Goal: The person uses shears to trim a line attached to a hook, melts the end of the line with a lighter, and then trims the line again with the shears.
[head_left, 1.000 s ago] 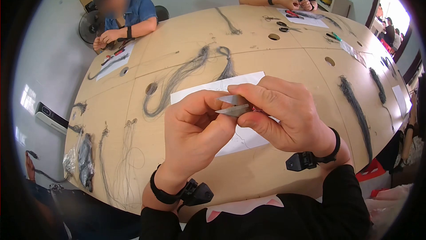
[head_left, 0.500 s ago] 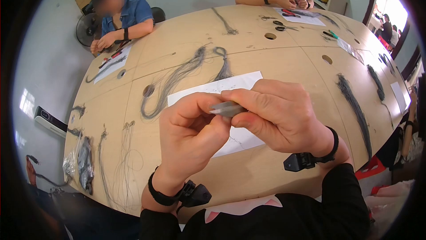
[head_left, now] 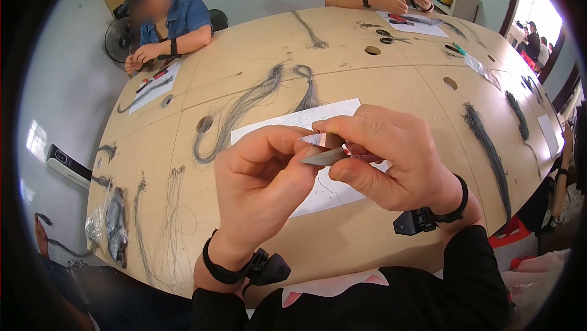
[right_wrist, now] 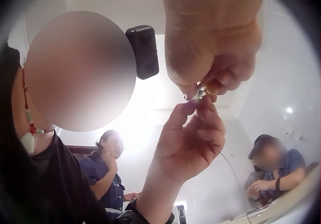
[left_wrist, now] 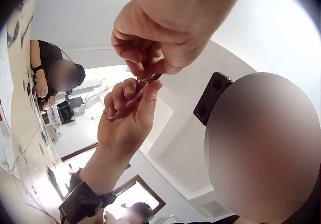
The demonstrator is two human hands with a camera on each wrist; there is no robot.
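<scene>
My right hand (head_left: 385, 153) grips a pair of small thread snips (head_left: 324, 158) with two pointed grey blades. The blades stand apart, their tips aimed left at my left fingertips. A pinkish handle (left_wrist: 131, 104) lies within the right palm in the left wrist view. My left hand (head_left: 263, 175) is held up close beside the blades, thumb and forefinger pinching the end of a thin strand (right_wrist: 231, 171), which trails down in the right wrist view. The pinched end itself is hidden by the fingers. Both hands are raised over a white printed sheet (head_left: 306, 205).
Past the sheet lie a looped grey thread bundle (head_left: 310, 89) and a long curved one (head_left: 232, 120). Dark bundles (head_left: 489, 153) lie at right, loose strands (head_left: 171, 221) and a plastic bag (head_left: 116, 227) at left. Black scissors (head_left: 391, 37) lie farther off. Two people sit across the table (head_left: 342, 245).
The snips' blades came together half a second ago and are spread apart again now. My right thumb and fingers have loosened accordingly; both hands have stayed nearly in place.
</scene>
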